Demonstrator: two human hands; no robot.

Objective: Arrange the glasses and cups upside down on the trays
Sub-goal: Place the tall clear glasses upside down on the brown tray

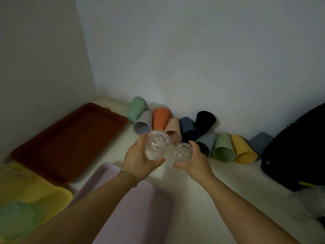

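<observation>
While the left hand (140, 161) holds one clear glass (157, 147), its fingers wrapped round the wall, and the right hand (195, 162) grips a second glass (182, 153) likewise, both glasses hang above the counter (219, 191), near the far edge of the lilac tray (154, 199). Turn each glass rim-down before lowering it. Seat them apart on the tray floor, near a corner, leaving room for the coloured cups (223, 147) lying along the far wall.
</observation>
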